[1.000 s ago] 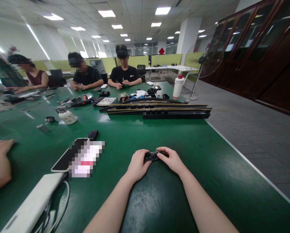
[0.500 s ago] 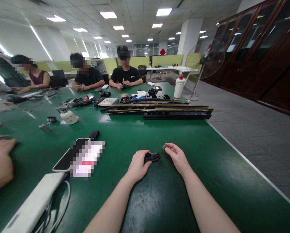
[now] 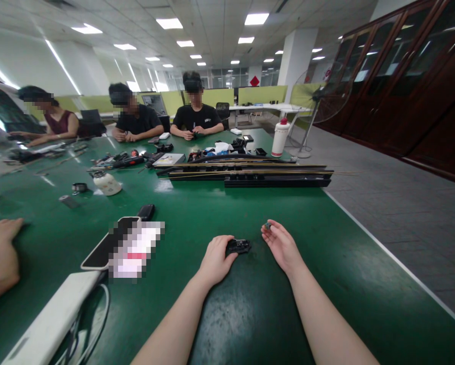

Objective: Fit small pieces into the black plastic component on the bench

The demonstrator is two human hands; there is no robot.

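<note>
My left hand [image 3: 216, 259] grips a small black plastic part [image 3: 241, 246] by its left end, low over the green table [image 3: 250, 314]; its right end sticks out past my fingers. To the right of it, my right hand [image 3: 282, 246] is raised a little and pinches a tiny grey piece [image 3: 267, 226] between thumb and fingertips. The piece is too small for its kind to show. A gap separates it from the black part.
Long black rails [image 3: 278, 180] with thin rods lie across the table ahead. On the left are a phone [image 3: 115, 243], a white power strip [image 3: 56, 314] with cables, a small white jar [image 3: 107, 183] and another person's hand [image 3: 1, 253]. A white bottle [image 3: 280, 138] stands at the back right.
My right hand has moved slightly right, away from the black part, and turned so that the grey piece shows more. My left hand has stayed in place.
</note>
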